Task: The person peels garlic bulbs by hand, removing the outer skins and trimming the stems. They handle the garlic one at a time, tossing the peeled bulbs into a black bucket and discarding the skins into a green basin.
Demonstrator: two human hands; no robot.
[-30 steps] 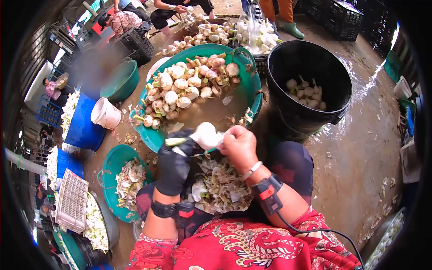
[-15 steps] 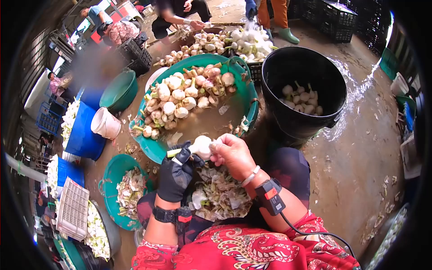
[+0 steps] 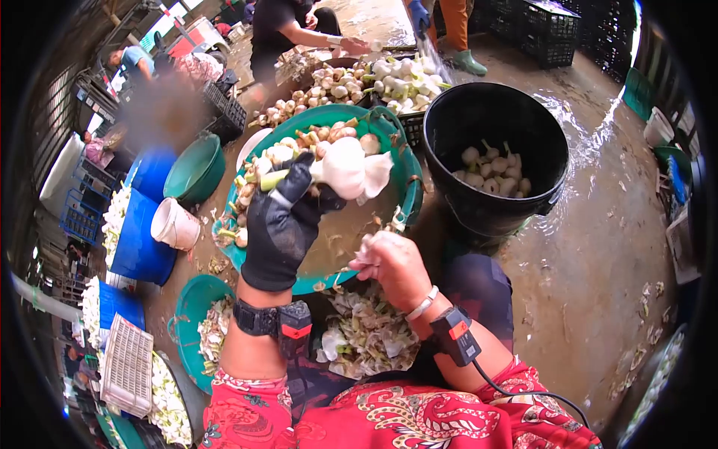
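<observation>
My left hand (image 3: 278, 233), in a black glove, is closed around the green stem of a white garlic bulb (image 3: 344, 168). The bulb is raised over the green tub (image 3: 415, 179), with loose papery skin flaring from its far end. Lower and to the right, my bare right hand (image 3: 398, 274) is curled shut, apart from the bulb; a thin strip of garlic skin (image 3: 342, 275) trails from its fingertips. Unpeeled garlic bulbs (image 3: 281, 153) and murky water lie in the tub. Below my hands, a pile of garlic peelings (image 3: 368, 333) rests by my lap.
A black bucket (image 3: 486, 217) with several cleaned bulbs stands right of the tub. Left are a green basin (image 3: 191, 299) of peelings, a white pail (image 3: 175, 224) and blue tubs (image 3: 142, 243). Ahead, a person's hand (image 3: 351, 46) is over heaped garlic. The floor (image 3: 591, 277) is wet.
My left hand has lifted the garlic bulb up and toward the camera. My right hand has come off the bulb and moved slightly down, with skin in its fingers.
</observation>
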